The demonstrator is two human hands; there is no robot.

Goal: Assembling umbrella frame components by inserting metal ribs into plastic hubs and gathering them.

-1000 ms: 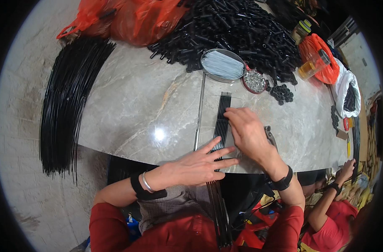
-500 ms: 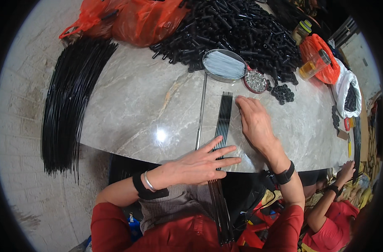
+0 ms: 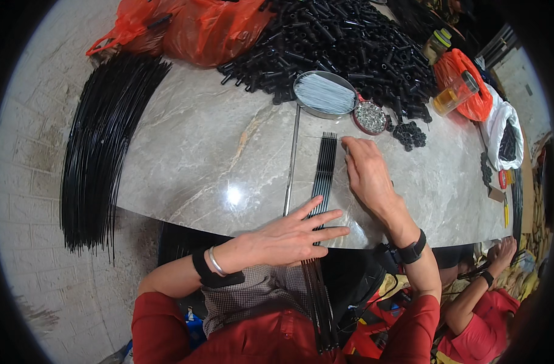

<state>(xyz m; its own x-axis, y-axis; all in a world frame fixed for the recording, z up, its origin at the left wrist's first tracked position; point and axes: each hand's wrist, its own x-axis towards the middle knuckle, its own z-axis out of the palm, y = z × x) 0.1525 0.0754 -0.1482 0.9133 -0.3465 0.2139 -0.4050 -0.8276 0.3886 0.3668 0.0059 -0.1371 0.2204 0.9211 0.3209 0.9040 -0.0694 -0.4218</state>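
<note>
A row of thin black rods (image 3: 324, 173) lies side by side on the table, their near ends hanging over its front edge. Across them, fingers spread, rests my left hand (image 3: 295, 235), pressing them flat. My right hand (image 3: 369, 173) is beside the far ends of the rods, thumb and fingers pinched together. A fine thin wire (image 3: 337, 139) runs from those fingertips across the rods near their far ends; its grip point is partly hidden. Just beyond are an oval metal tray (image 3: 297, 103) of thin pale strips and a round red dish (image 3: 356, 124) holding small shiny pieces.
A long metal strip (image 3: 293, 151) lies left of the rods. Black tubular parts (image 3: 350, 42) are heaped at the back, with small black pieces (image 3: 408, 136) nearby. Long black rods (image 3: 107, 145) overhang the left edge. A jar (image 3: 454, 96) stands right; a co-worker's hand (image 3: 503, 252) is beyond.
My right hand's fingers have curled in slightly at the far ends of the rods. My left hand has stayed put. The co-worker's hand has shifted a little.
</note>
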